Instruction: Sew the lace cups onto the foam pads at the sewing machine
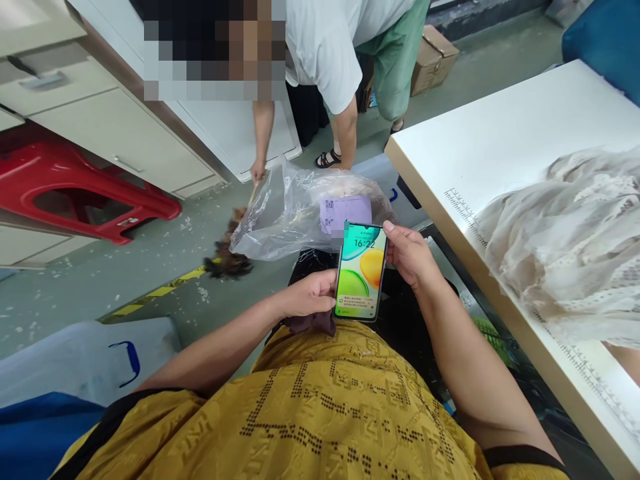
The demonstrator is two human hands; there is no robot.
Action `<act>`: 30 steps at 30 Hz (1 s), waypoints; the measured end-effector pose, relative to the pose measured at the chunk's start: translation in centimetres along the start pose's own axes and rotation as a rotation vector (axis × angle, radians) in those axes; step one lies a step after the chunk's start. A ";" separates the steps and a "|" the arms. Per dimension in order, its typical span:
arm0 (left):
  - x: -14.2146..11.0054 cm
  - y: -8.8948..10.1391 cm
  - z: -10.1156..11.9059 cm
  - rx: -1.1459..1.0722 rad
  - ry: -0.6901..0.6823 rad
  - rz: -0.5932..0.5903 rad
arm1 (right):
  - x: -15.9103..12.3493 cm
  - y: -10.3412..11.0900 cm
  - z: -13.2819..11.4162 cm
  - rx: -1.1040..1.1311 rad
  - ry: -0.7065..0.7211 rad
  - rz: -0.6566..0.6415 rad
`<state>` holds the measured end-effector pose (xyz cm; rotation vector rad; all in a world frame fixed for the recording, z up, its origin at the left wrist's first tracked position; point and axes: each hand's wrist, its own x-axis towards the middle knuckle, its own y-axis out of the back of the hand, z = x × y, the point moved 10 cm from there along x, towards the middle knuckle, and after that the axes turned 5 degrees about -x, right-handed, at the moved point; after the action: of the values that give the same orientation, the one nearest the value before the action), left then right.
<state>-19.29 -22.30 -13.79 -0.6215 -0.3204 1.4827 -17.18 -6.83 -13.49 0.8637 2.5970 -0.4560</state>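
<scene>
A smartphone [361, 272] with a lit green and yellow screen is held upright in front of my lap. My left hand [309, 293] grips its left edge with curled fingers. On the other side, my right hand [407, 253] closes on the right edge, thumb near the top corner. Just beyond the phone lies a clear plastic bag [285, 213] with a purple label [345, 212] on it.
A white table [500, 147] at the right carries a heap of white lace fabric [570, 240]. Another person in a white shirt [325, 47] bends ahead, sweeping the floor with a brush [227, 257]. A red plastic stool [75, 190] lies by cream cabinets [125, 133] at left.
</scene>
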 end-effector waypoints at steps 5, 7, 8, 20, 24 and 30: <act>0.1 1.3 -2.0 -0.250 0.052 0.070 | 0.2 0.7 -0.9 0.052 0.017 0.053; 0.3 1.2 -3.2 -0.383 0.096 0.056 | 0.2 1.0 -1.3 0.053 0.029 0.065; 0.5 0.7 -3.7 -0.442 0.120 0.029 | 0.2 1.0 -1.4 0.053 0.031 0.069; 2.4 -2.9 -4.3 -0.749 0.140 -0.121 | 0.3 0.7 -2.0 0.038 0.044 0.067; 2.6 -2.9 -4.3 -0.719 0.108 -0.110 | 0.4 0.8 -2.0 0.035 0.058 0.072; 2.7 -2.9 -4.5 -0.653 0.099 -0.042 | 0.3 0.5 -2.0 0.005 0.050 0.074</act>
<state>-14.17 -20.45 -16.20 -1.1939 -0.7483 1.2913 -17.54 -5.49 -11.92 0.9817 2.5992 -0.4255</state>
